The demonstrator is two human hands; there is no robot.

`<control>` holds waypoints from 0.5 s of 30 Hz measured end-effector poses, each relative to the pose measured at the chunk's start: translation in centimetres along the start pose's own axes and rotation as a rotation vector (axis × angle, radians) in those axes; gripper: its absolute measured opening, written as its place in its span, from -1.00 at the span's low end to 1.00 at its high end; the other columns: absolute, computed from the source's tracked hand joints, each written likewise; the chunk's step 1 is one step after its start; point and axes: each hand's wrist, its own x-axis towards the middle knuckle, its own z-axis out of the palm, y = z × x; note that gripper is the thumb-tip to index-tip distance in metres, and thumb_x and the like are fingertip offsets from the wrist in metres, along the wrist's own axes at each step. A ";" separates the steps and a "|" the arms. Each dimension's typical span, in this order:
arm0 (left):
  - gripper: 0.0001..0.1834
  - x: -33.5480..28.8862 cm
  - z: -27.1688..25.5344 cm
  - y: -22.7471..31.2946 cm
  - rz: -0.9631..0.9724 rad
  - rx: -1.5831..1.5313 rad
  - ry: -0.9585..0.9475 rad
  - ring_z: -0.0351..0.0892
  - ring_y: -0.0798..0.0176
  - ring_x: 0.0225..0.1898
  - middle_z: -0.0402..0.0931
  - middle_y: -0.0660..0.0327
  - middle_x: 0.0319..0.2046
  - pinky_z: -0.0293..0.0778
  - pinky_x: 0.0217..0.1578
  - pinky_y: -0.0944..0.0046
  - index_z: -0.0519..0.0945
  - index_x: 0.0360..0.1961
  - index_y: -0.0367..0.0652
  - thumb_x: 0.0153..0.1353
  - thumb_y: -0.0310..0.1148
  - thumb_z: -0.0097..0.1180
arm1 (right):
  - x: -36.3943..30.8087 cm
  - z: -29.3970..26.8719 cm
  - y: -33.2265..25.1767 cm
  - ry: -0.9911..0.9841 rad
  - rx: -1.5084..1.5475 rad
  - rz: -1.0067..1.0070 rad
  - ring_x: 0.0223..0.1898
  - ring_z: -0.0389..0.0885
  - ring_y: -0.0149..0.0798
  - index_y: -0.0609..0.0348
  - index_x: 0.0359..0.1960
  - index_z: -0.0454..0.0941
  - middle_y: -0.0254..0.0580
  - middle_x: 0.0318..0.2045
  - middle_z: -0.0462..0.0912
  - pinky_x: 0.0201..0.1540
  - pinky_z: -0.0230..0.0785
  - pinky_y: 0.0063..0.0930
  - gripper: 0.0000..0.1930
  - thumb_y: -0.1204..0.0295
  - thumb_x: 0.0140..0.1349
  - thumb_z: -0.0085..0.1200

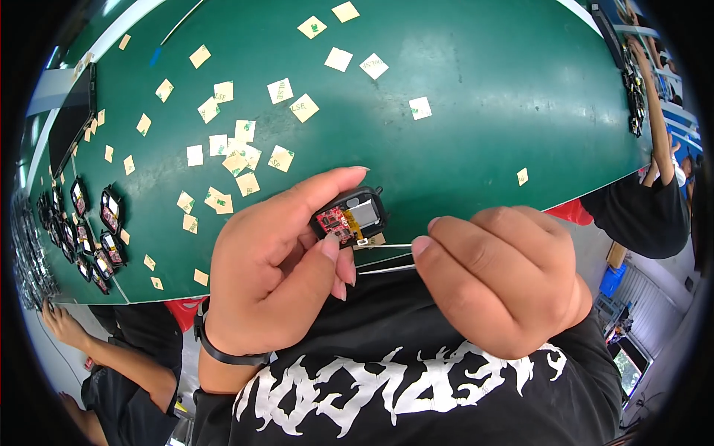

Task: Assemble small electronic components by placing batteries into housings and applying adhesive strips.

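Note:
A small black device housing sits in my left hand, held by its edges between thumb and fingers. Inside it show a red circuit board, an amber flex strip and a silver-grey rectangular part. My right hand is closed around metal tweezers. Their two prongs are apart and point left, the upper one reaching the housing's lower edge by a small white connector. Whether that tip touches the connector I cannot tell. A pale paper square shows partly behind the housing.
Many pale paper squares lie scattered over the green table. Several similar devices are grouped at the left, near a black tray. Co-workers' arms reach in at both sides; more devices stand far right.

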 end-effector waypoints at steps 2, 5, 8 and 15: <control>-0.50 -0.1 -0.2 -0.2 0.005 0.013 -0.011 0.55 0.46 -0.47 0.60 0.18 -0.34 0.51 -0.48 0.48 0.46 0.29 -0.43 0.31 -0.71 -0.12 | 0.1 0.4 -0.1 -0.002 0.039 -0.014 -0.62 0.48 -0.31 0.41 -0.37 0.61 -0.08 -0.49 0.65 -0.67 0.27 -0.53 -0.76 0.62 -0.16 0.30; -0.48 -0.1 -0.3 -0.3 0.020 0.044 -0.033 0.55 0.47 -0.46 0.59 0.18 -0.32 0.53 -0.46 0.47 0.46 0.29 -0.44 0.29 -0.73 -0.14 | 0.1 0.9 -0.3 -0.013 0.031 -0.013 -0.60 0.49 -0.32 0.41 -0.37 0.60 -0.10 -0.48 0.64 -0.67 0.26 -0.54 -0.77 0.64 -0.14 0.29; -0.47 -0.2 -0.2 -0.5 0.060 0.073 -0.036 0.54 0.47 -0.46 0.59 0.19 -0.34 0.54 -0.46 0.47 0.46 0.29 -0.44 0.28 -0.76 -0.15 | 0.1 1.0 -0.3 -0.052 0.045 -0.008 -0.59 0.49 -0.33 0.40 -0.36 0.59 -0.10 -0.47 0.63 -0.67 0.25 -0.54 -0.77 0.65 -0.13 0.29; -0.44 0.2 -0.1 -0.9 0.169 0.180 -0.060 0.55 0.47 -0.45 0.58 0.18 -0.36 0.55 -0.44 0.47 0.48 0.29 -0.41 0.25 -0.79 -0.17 | -0.1 0.7 0.4 -0.080 0.040 -0.033 -0.59 0.48 -0.35 0.39 -0.37 0.59 -0.11 -0.47 0.62 -0.67 0.23 -0.55 -0.77 0.63 -0.12 0.29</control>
